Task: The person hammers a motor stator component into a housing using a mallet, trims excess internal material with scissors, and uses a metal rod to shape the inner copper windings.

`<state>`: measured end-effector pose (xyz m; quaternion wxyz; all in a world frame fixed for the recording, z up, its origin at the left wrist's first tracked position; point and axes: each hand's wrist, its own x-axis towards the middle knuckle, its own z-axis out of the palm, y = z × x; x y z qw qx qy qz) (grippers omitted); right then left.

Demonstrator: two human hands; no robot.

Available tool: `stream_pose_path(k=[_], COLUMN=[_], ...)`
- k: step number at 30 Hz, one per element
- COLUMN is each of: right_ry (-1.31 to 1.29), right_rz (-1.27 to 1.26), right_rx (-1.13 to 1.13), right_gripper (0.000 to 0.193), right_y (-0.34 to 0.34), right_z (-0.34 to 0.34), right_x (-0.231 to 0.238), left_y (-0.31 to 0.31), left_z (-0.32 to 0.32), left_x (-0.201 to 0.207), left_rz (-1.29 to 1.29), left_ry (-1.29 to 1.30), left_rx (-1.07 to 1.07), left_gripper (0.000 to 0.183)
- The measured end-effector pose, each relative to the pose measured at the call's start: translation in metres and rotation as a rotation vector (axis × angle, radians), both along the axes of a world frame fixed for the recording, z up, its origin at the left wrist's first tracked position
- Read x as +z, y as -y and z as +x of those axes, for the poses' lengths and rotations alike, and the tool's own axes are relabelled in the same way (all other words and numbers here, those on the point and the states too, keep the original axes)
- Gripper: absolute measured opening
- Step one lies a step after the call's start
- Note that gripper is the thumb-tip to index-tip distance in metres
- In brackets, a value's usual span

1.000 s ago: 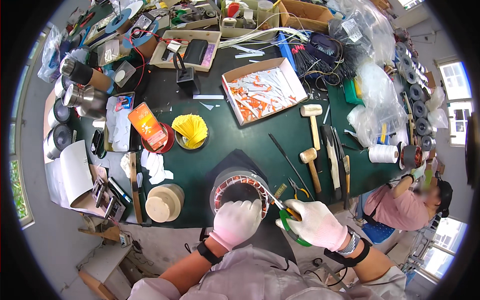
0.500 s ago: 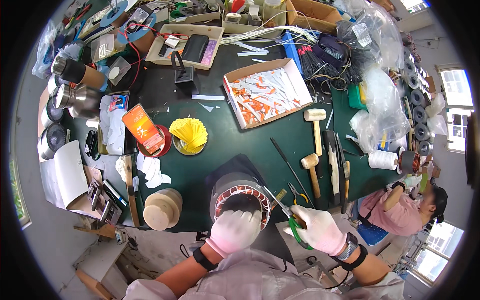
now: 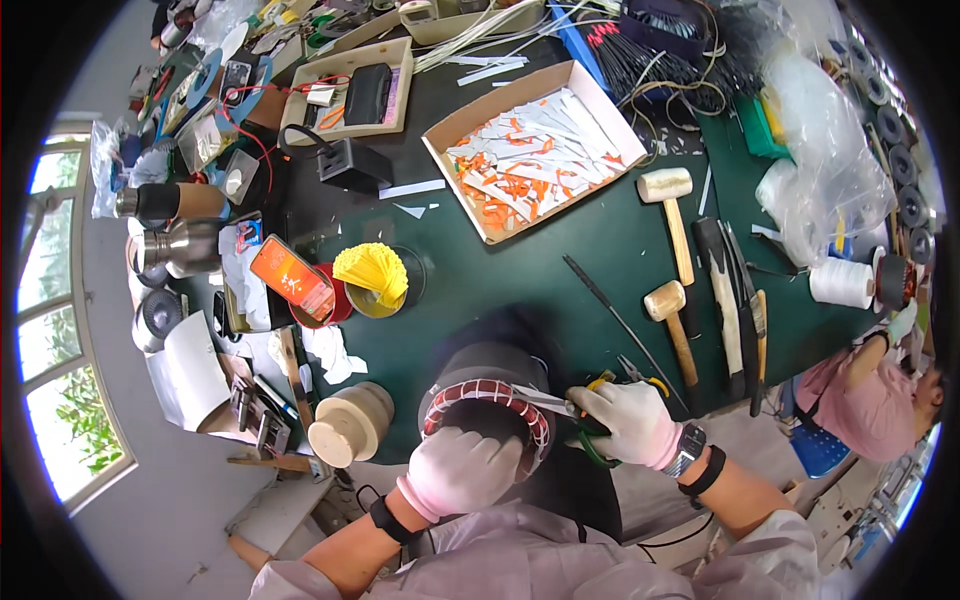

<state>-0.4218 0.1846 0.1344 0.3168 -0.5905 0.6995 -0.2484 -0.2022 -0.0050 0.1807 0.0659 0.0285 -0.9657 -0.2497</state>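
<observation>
A dark cylindrical motor stator (image 3: 500,372) lies near the table's front edge, its open end toward me. White lacing binds the red-brown winding ring (image 3: 468,390) around that opening. My left hand (image 3: 463,472), in a white glove, is closed at the lower rim of the stator; its fingertips are hidden inside the bore. My gloved right hand (image 3: 632,425) grips green-handled scissors (image 3: 545,399). Their blades point left and reach the upper right of the winding ring; whether they touch the lacing I cannot tell. Pliers (image 3: 640,374) with yellow-black handles lie just beyond that hand.
Two mallets (image 3: 664,300), a thin dark rod (image 3: 620,320) and long tools lie to the right. A cardboard box (image 3: 545,222) holds white and orange strips. At left are a yellow strip bundle (image 3: 370,270), phone (image 3: 292,278) and round wooden block (image 3: 350,425). A person (image 3: 860,395) sits at right.
The scissors have swung from pointing up beside the stator to pointing left at its winding ring. My left hand stays at the opening. The whole view has turned somewhat.
</observation>
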Motion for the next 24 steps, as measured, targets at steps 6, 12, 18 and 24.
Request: stream_pose_path(k=[6,12,18,24], right_ry=[0.045,-0.034,-0.066,0.049], right_rz=[0.035,0.063,0.042,0.103], right_rx=[-0.039,0.031,0.042,-0.170], right_gripper=[0.065,0.066,0.064,0.052], right_y=[-0.013,-0.016,-0.017,-0.026], right_z=[0.015,0.021,0.024,0.035], right_x=[-0.010,-0.019,-0.025,0.000], left_y=[0.003,0.005,0.005,0.018], left_z=[0.001,0.005,0.001,0.003], left_x=[-0.003,-0.003,-0.002,-0.001], left_rz=[0.026,-0.011,0.015,0.014], left_ry=[0.014,0.060,0.041,0.024], left_rx=[-0.029,-0.057,-0.064,-0.130], left_gripper=[0.028,0.026,0.024,0.021])
